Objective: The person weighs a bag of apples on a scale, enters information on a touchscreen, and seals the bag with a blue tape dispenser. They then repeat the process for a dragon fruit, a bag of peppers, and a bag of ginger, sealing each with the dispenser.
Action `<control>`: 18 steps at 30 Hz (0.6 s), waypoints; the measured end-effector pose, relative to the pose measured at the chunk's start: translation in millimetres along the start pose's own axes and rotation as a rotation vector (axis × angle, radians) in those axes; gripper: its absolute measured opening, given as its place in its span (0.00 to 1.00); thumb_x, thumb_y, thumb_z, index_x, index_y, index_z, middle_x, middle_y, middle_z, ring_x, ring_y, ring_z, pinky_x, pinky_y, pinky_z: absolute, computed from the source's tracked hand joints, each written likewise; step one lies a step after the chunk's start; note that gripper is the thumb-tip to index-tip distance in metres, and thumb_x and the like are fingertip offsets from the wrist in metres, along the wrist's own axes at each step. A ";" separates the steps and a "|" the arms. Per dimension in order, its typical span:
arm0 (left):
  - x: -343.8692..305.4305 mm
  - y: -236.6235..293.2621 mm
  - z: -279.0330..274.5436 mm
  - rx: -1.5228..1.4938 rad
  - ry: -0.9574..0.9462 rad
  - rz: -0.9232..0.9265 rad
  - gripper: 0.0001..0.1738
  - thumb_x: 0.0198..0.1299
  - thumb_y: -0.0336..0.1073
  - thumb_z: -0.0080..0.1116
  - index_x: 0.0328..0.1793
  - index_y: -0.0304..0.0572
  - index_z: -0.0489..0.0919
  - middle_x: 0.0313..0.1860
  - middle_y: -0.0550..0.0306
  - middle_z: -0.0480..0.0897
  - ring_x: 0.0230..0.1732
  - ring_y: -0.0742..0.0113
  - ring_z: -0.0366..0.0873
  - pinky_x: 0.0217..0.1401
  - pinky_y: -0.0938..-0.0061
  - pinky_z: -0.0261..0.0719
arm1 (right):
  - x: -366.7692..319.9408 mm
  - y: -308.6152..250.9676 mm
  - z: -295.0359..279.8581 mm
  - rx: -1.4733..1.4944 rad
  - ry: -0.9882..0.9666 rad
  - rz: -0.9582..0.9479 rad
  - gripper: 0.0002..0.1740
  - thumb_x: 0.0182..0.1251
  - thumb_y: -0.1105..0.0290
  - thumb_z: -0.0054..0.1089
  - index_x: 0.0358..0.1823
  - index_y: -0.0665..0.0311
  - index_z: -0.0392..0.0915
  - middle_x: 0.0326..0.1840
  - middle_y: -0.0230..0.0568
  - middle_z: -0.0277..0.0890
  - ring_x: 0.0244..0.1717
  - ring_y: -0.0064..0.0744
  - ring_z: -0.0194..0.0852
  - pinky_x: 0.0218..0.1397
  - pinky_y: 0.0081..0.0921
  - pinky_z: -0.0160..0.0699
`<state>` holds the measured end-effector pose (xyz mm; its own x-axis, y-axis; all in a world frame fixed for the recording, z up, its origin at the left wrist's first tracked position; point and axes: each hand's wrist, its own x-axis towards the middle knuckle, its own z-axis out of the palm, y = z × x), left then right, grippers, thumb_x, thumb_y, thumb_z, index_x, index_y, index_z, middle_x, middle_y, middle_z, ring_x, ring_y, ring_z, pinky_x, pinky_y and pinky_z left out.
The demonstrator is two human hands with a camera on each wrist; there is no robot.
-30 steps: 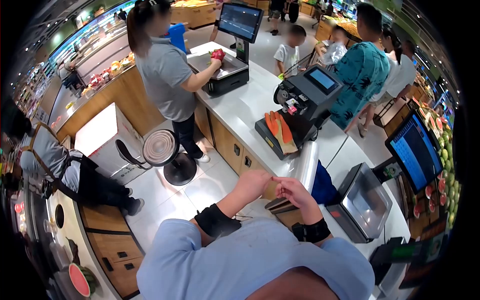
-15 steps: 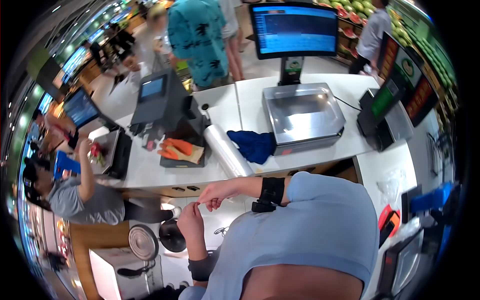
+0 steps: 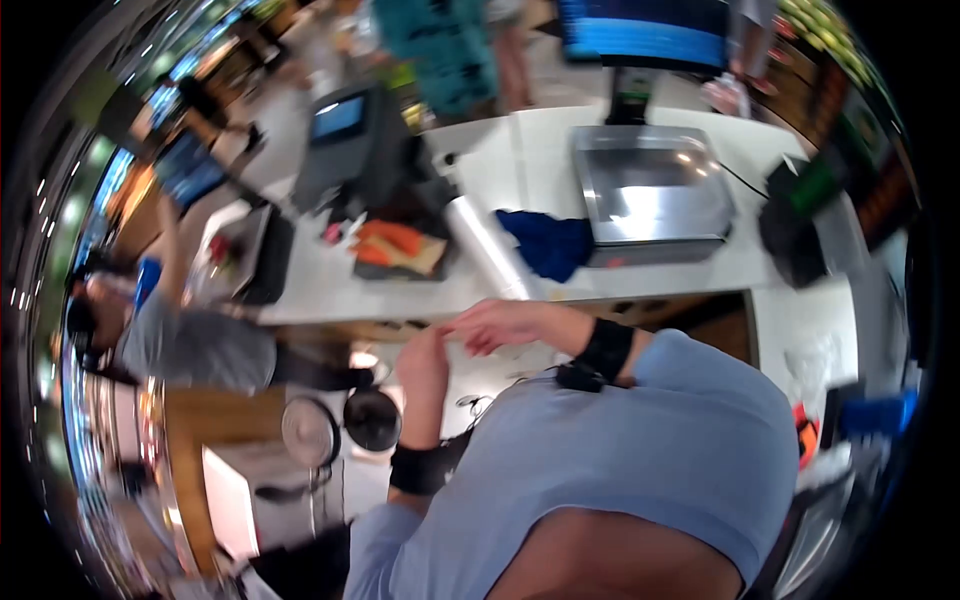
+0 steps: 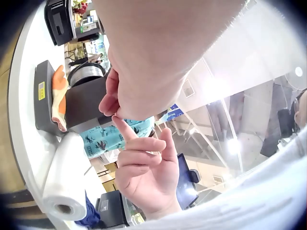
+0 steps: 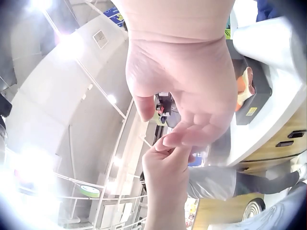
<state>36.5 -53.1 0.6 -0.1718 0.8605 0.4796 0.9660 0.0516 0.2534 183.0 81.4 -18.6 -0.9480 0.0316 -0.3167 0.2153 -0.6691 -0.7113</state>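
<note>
Both bare hands meet at the fingertips in front of the chest, above the floor and close to the counter's front edge. My left hand (image 3: 422,368) points away from the body with its fingers curled. In the left wrist view its fingertips close on the tip of the right index finger (image 4: 125,130). My right hand (image 3: 502,325) comes in from the right, index finger stretched out and the other fingers loosely bent. The right wrist view shows its palm (image 5: 180,81), with the left hand (image 5: 165,175) below, partly overlapped by the right fingers. Black bands circle both wrists.
On the white counter (image 3: 590,287) stand a steel-topped scale (image 3: 650,180), a blue cloth (image 3: 550,247), a clear plastic roll (image 3: 490,245), an orange glove (image 3: 390,243) and a dark label scale (image 3: 350,160). A person in grey (image 3: 200,350), a stool (image 3: 310,432) and a box (image 3: 228,505) are left.
The head view has swung right toward the steel-topped scale, then shifted slightly, with some blur. The hands stay together at the fingertips throughout.
</note>
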 end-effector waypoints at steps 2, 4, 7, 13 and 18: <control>-1.0 -0.7 5.1 -0.008 0.067 0.007 0.02 0.57 0.31 0.59 0.35 0.44 0.80 0.25 0.52 0.79 0.28 0.51 0.78 0.31 0.59 0.75 | -8.3 -3.8 11.0 0.027 0.033 -0.038 0.22 0.72 0.55 0.53 0.59 0.62 0.75 0.31 0.34 0.77 0.33 0.23 0.75 0.36 0.20 0.74; -0.9 -0.1 0.7 -0.021 0.050 -0.013 0.02 0.56 0.31 0.61 0.33 0.43 0.79 0.25 0.53 0.79 0.27 0.51 0.78 0.30 0.60 0.75 | -7.3 -4.1 13.2 0.021 0.039 -0.017 0.22 0.73 0.55 0.53 0.59 0.63 0.74 0.30 0.34 0.76 0.32 0.23 0.74 0.36 0.20 0.73; 1.1 -1.5 -4.3 -0.052 0.073 -0.048 0.03 0.56 0.32 0.61 0.34 0.43 0.79 0.25 0.52 0.79 0.27 0.51 0.78 0.30 0.60 0.76 | -3.7 -6.4 11.9 0.075 -0.005 -0.061 0.21 0.74 0.58 0.51 0.61 0.61 0.73 0.30 0.34 0.76 0.32 0.22 0.74 0.36 0.20 0.72; -8.1 -13.5 -8.3 -0.124 0.151 -0.125 0.03 0.57 0.31 0.60 0.36 0.42 0.79 0.26 0.52 0.80 0.28 0.51 0.79 0.30 0.62 0.76 | 9.5 -4.1 16.3 0.036 -0.083 -0.062 0.24 0.75 0.58 0.45 0.66 0.62 0.69 0.32 0.34 0.74 0.35 0.22 0.73 0.39 0.20 0.72; -16.2 -21.0 -11.5 -0.344 0.178 -0.405 0.07 0.62 0.33 0.57 0.35 0.38 0.78 0.25 0.50 0.80 0.25 0.50 0.78 0.28 0.63 0.75 | 14.2 -5.4 23.3 -0.032 -0.119 -0.073 0.25 0.75 0.59 0.45 0.67 0.63 0.68 0.33 0.33 0.74 0.36 0.23 0.73 0.41 0.20 0.72</control>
<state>16.8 -73.9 -2.8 -0.5743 0.7064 0.4138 0.7028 0.1661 0.6917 162.9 68.2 -4.6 -0.9820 -0.0106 -0.1883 0.1508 -0.6439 -0.7501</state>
